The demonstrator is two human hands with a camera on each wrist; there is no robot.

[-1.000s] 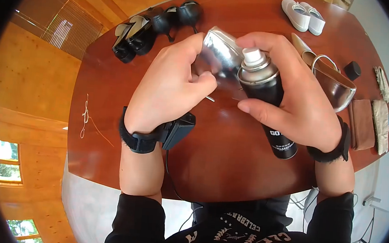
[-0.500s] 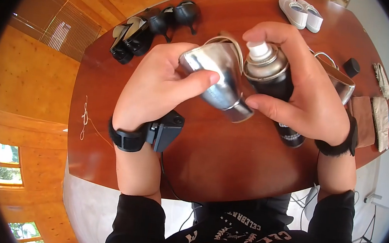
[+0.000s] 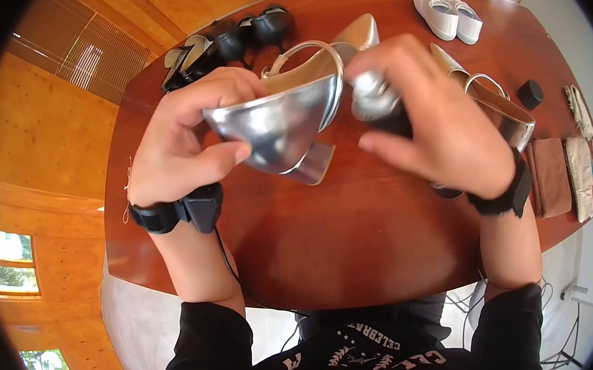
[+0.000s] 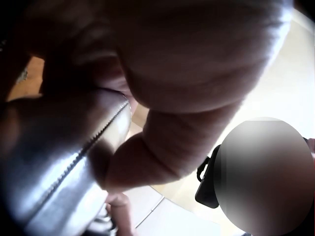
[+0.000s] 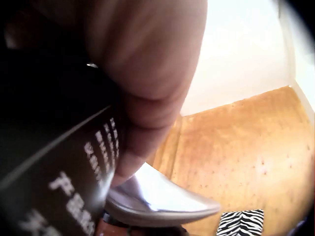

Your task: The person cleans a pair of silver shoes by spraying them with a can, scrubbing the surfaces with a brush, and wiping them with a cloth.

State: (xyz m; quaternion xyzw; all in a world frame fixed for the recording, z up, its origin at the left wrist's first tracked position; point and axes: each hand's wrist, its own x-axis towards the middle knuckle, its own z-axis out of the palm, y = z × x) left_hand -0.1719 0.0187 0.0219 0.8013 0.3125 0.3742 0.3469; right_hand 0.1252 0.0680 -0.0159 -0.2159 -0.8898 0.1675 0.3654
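— What does the left hand (image 3: 180, 140) have?

— A silver heeled shoe (image 3: 281, 117), gripped around its back part: fingers curled over the top, thumb pressed underneath. The shoe is held up above the wooden table (image 3: 348, 239), block heel pointing down and towards the person, pointed toe aimed away. In the left wrist view the shoe's shiny surface (image 4: 59, 157) fills the lower left, with the thumb lying along it.

— And the right hand (image 3: 442, 127)?

— It is wrapped around a black spray can (image 3: 381, 108) — the silver top pokes out between the fingers, close beside the shoe's ankle strap. The head view blurs that hand, so I cannot tell whether a finger rests on the nozzle. The right wrist view shows the can's black side with white lettering (image 5: 59, 182) against the palm, and the shoe's silver toe (image 5: 162, 199) just beyond it.

— So both hands are closed on something?

— Yes, one on the shoe, one on the can, the two held right next to each other over the middle of the table.

— What else lies there?

— A second silver shoe (image 3: 500, 111) behind the right hand, a black cap (image 3: 530, 94) beside it, folded cloths (image 3: 558, 173) at the right edge, white sneakers (image 3: 445, 15) at the far end and black heeled shoes (image 3: 231, 42) at the far left.
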